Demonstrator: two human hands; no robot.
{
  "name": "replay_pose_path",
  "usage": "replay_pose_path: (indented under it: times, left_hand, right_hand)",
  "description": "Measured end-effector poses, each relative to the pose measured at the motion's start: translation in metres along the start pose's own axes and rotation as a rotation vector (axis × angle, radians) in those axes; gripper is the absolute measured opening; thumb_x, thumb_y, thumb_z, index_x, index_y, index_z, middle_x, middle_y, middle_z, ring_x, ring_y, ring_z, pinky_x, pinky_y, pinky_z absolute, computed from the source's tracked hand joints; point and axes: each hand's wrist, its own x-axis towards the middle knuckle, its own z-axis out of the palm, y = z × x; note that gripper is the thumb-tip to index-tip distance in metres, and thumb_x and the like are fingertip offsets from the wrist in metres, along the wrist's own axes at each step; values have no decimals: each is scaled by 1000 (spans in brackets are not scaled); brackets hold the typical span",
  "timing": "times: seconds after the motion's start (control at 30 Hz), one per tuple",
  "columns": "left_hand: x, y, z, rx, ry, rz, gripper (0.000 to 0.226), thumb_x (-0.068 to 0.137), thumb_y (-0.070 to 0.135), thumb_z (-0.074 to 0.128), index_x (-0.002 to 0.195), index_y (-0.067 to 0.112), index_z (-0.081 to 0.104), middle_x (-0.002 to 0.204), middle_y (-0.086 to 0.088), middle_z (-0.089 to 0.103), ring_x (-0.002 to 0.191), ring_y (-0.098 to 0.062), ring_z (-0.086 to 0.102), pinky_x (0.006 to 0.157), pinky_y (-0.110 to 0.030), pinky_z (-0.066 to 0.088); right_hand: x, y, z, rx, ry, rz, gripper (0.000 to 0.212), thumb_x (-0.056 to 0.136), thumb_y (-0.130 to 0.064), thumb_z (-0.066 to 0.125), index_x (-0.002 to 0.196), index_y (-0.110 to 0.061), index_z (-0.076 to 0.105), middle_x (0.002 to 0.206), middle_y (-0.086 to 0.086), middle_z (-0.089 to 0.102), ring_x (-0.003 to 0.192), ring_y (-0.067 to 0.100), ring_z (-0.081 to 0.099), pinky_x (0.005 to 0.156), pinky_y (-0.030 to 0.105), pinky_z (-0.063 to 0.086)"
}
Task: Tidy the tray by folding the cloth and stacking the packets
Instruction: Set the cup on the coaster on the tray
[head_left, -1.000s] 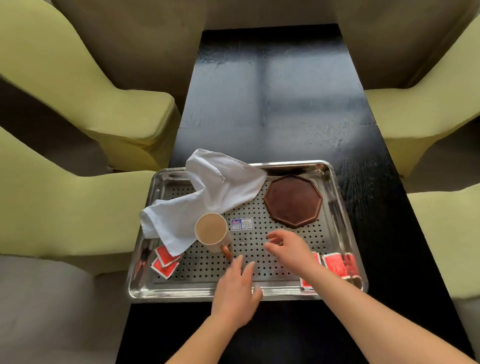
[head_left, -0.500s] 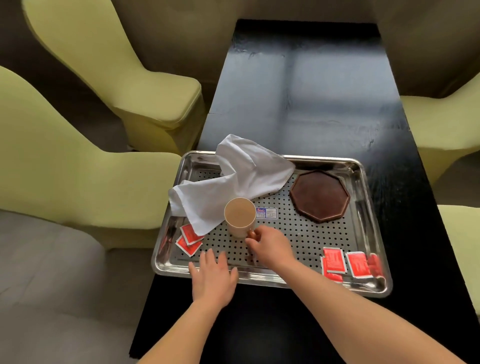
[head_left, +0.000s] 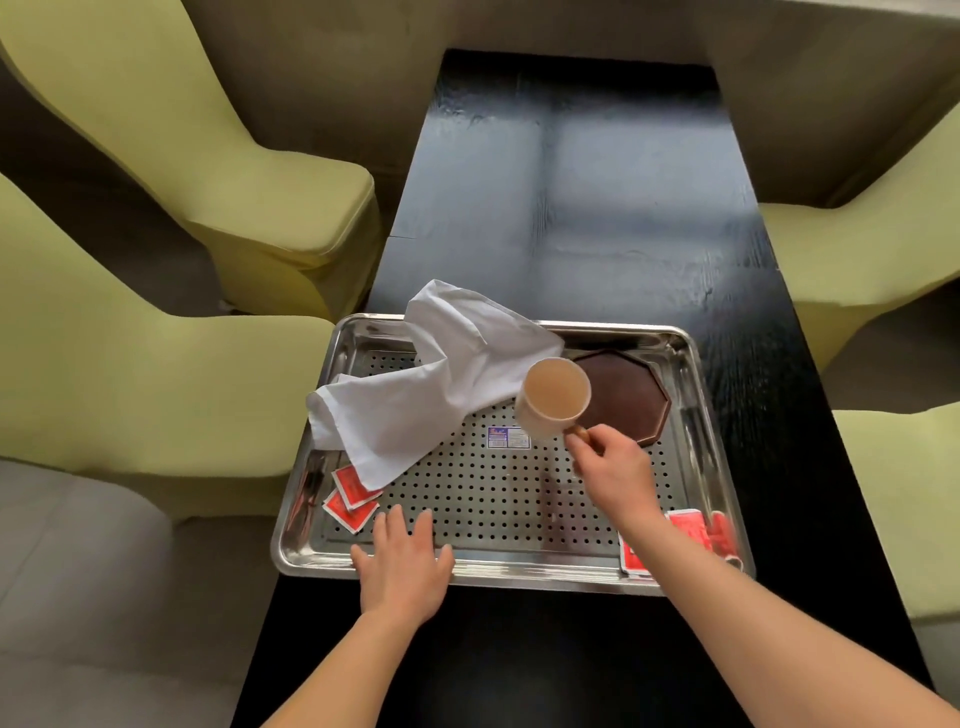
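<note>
1. Head view: right grip (head_left: 613, 467) pinches the mug (head_left: 553, 402) by its handle, over the coaster's (head_left: 623, 397) left edge.
2. Left grip (head_left: 402, 566) lies spread flat on the tray's (head_left: 519, 574) near rim.
3. Tray holds a crumpled white cloth (head_left: 441, 384) far-left and red packets (head_left: 350, 496) at both near corners.

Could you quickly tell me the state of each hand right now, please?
Left hand: open, fingers straight, resting on the near rim of the perforated steel tray.
Right hand: closed, pinching the handle of the beige mug of milky drink.
</note>
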Motion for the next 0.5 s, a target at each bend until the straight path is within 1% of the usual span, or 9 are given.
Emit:
replay_pose_path:
  times: [0.13, 0.2, 0.27, 0.37, 0.5]
  left_hand:
    - [6, 6, -4, -49, -14, -20, 58, 95, 50, 38, 149, 31, 28, 160, -8, 19, 150, -27, 11, 111, -60, 30]
    - [7, 7, -5, -55, -17, -28, 57, 94, 50, 39, 148, 32, 29, 159, -7, 20, 149, -26, 14, 109, -58, 33]
    - [8, 7, -4, -50, -17, -33, 58, 95, 51, 39, 148, 32, 29, 159, -6, 20, 149, -26, 14, 109, -57, 33]
    - [9, 7, -2, -32, -15, -32, 57, 95, 52, 39, 149, 33, 28, 161, -7, 16, 150, -26, 10, 110, -57, 32]
    - [9, 8, -2, -5, -16, -29, 56, 96, 52, 38, 148, 33, 28, 161, -8, 15, 150, -28, 9, 110, -57, 33]
  right_hand:
    - [26, 13, -26, -13, 91, 63, 29, 95, -41, 59, 78, -18, 64, 76, 3, 68, 81, 27, 64, 69, 39, 48]
    - [36, 18, -33, -18, 111, 90, 29, 96, -40, 58, 82, -16, 66, 81, 6, 68, 85, 29, 63, 75, 45, 52]
    - [43, 22, -38, -22, 136, 113, 30, 97, -39, 57, 86, -14, 67, 85, 8, 68, 88, 29, 63, 81, 50, 53]
    - [51, 27, -42, -11, 164, 134, 29, 97, -38, 57, 85, -13, 67, 86, 8, 68, 89, 29, 62, 83, 50, 53]
    - [58, 33, -41, -2, 173, 158, 29, 96, -38, 58, 84, -13, 67, 84, 6, 67, 88, 28, 62, 82, 46, 52]
